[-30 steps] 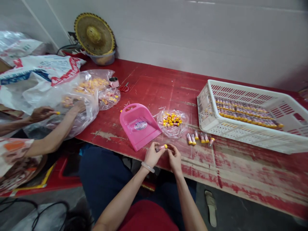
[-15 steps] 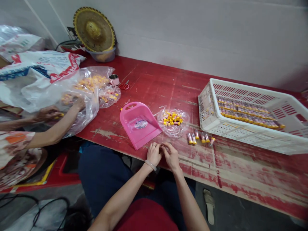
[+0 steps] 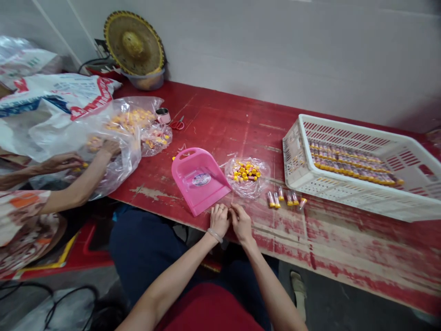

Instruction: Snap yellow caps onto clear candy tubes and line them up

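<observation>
My left hand, with a ring and a pale bracelet, is closed at the table's front edge. Its fingertips meet those of my right hand, also closed; whatever they pinch is too small and hidden to name. Just behind them lies a pink dustpan. Right of it, a clear plastic bag lies open around several yellow-capped pink pieces. Several clear tubes with yellow ends rest on the table, right of my hands.
A white basket with rows of tubes stands at the right on the red table. At the left, a co-worker's hands work at large plastic bags. Red scissors and a pink cup lie farther back.
My hands stay together, with the right hand's fingers slightly shifted. The co-worker's nearer-left hand has moved a little and its fingers have straightened. The view has shifted slightly.
</observation>
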Motion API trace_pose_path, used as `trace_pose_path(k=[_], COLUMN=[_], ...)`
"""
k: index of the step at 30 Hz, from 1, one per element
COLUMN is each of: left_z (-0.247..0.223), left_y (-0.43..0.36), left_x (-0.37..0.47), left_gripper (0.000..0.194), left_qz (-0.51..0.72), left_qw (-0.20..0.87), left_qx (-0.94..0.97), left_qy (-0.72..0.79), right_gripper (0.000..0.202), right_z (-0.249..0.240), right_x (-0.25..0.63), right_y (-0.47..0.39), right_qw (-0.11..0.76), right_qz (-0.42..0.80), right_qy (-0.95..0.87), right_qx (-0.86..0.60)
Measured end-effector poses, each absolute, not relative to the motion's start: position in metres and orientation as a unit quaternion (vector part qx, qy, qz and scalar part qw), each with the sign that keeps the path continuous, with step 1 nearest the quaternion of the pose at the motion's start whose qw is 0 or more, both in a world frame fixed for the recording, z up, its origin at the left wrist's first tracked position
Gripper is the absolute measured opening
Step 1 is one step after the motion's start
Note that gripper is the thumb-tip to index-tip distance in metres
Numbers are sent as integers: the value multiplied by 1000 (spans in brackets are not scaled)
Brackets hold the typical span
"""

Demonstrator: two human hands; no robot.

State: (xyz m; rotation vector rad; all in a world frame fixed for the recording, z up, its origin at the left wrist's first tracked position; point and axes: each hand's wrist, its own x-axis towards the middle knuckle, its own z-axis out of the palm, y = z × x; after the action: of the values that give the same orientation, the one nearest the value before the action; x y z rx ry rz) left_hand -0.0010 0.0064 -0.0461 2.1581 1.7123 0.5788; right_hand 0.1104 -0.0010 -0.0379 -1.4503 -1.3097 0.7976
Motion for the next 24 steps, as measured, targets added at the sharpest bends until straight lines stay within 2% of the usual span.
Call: trace_pose_path(k=[5, 7, 9, 15, 18, 24], left_z=[-29, -24, -20, -20, -28, -42], left_y=[-3, -9, -11, 3, 9, 9], left_x=[-10, -10, -6, 10, 9, 5], left_gripper=[51, 49, 44, 33, 30, 22], left_qz=[259, 289, 313, 355, 387, 322], left_qw=[202, 220, 235, 229, 202, 187], left_qx=[719, 703, 698, 717, 721, 728], left_qy=[613, 612, 599, 554, 538, 575], right_gripper=[41, 44, 42, 30, 29, 32], right_z=[-40, -39, -34, -8, -6, -33], right_x=[140, 147, 148, 118, 105, 105], right_y=[14, 16, 16, 1, -8, -6], right_qw=[597, 613, 609, 520, 502, 503], right_qz=[449, 474, 464, 308, 242, 235], right_qy=[-280, -223, -242, -508, -582, -570], right_qx=[-602, -591, -596, -614, -592, -606])
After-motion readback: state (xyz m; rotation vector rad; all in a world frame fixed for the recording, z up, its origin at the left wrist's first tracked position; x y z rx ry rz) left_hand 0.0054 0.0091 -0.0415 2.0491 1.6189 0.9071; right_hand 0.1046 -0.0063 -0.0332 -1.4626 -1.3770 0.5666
